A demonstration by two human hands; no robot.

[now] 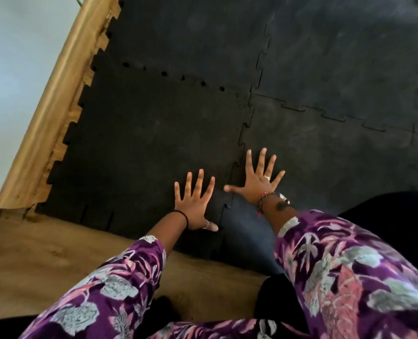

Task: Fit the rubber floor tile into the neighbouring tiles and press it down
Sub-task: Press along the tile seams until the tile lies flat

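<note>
A black rubber floor tile (pixel 141 143) with jigsaw-toothed edges lies at the near left, beside the wall. My left hand (pixel 194 206) rests flat on its near right corner with fingers spread. My right hand (pixel 259 179) lies flat, fingers spread, on the neighbouring tile (pixel 325 162), its thumb across the interlocking seam between the two. Another tile (pixel 186 35) joins the far edge, where small dark gaps show along the seam. Both hands hold nothing.
A wooden skirting board (pixel 56 94) runs along the white wall at the left. Bare wooden floor (pixel 56 245) shows in front of the tiles. More black tiles (pixel 349 57) cover the floor to the far right. My patterned purple sleeves fill the bottom.
</note>
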